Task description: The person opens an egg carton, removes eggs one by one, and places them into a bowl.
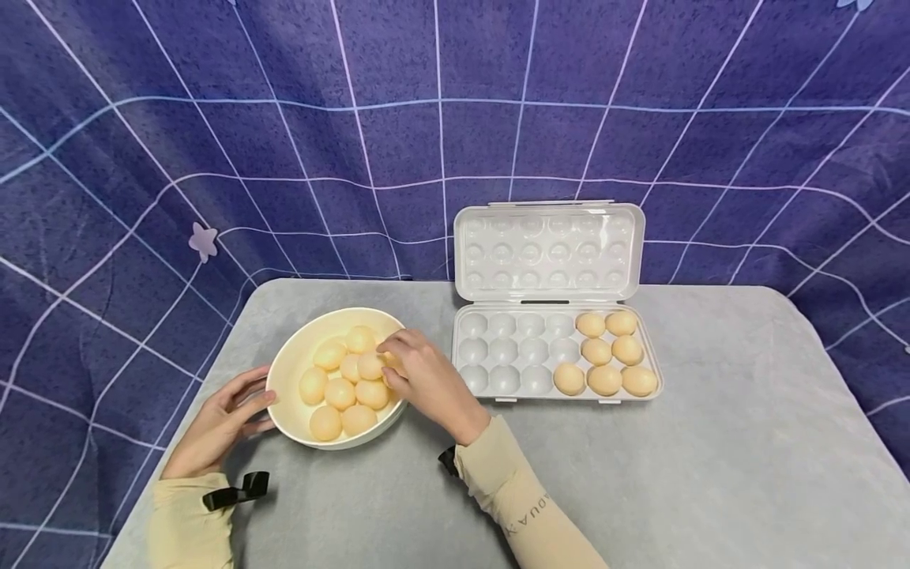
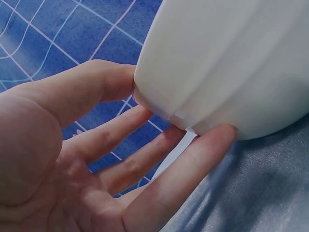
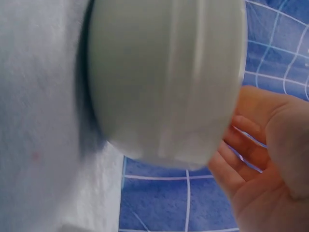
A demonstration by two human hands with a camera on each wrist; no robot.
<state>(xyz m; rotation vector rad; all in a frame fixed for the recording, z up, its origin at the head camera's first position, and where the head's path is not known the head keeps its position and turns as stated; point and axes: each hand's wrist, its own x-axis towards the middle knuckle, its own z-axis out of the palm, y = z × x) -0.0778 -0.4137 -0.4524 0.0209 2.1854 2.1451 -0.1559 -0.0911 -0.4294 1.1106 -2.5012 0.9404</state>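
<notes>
A cream bowl [image 1: 290,423] holds several light-brown eggs [image 1: 340,393]. My left hand [image 1: 222,423] holds the bowl's left side, its thumb at the rim and its fingers against the outer wall, which the left wrist view shows close up. My right hand [image 1: 426,379] reaches over the right rim, thumb and fingertips right at an egg [image 1: 370,366] on the pile; I cannot tell whether they grip one. In the right wrist view the bowl wall [image 3: 159,87] hides those fingertips. An egg box [image 1: 558,397] lies open to the right, with several eggs [image 1: 604,380] in its right-hand cups.
The egg box's dimpled lid [image 1: 547,253] leans back near the curtain. Vacant cups [image 1: 505,348] fill the box's left part. Under everything is a grey table [image 1: 739,442], with a blue gridded curtain [image 1: 398,142] behind it.
</notes>
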